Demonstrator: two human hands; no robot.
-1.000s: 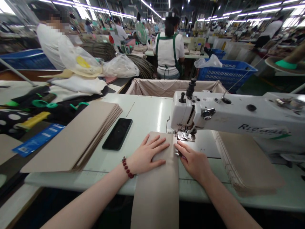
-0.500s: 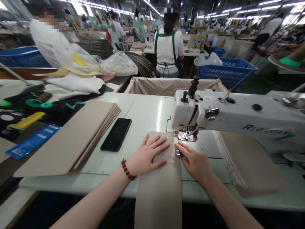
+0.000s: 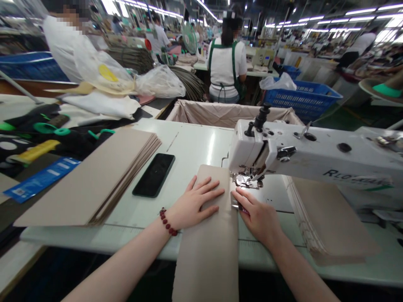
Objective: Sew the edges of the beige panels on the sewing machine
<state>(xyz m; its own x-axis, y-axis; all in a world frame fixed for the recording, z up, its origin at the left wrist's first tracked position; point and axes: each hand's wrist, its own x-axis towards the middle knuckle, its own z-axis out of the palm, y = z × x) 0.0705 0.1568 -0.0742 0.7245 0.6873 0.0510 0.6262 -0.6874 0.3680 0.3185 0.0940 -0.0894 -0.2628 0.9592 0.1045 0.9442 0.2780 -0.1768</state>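
From the head view, the left hand [image 3: 197, 201] is lying flat with fingers spread, pressing on a long beige strip of material [image 3: 208, 251], while the right hand [image 3: 256, 218] is resting beside it, fingertips on the strip's right edge. The hands are close together but not touching; whether the right is gripping anything is unclear, and a small shiny bit under its fingers is too small to tell. The strip is running from just left of the presser foot [image 3: 247, 181] of the white sewing machine [image 3: 283, 151] over the front edge of the table [image 3: 192, 147], hanging down. Ahead and left of the left hand, a black phone [image 3: 153, 175] is lying near a stack of beige panels [image 3: 94, 180], its edges fanned. Right of the right hand, a second stack [image 3: 330, 218] is sitting under the machine arm, well off the strip.
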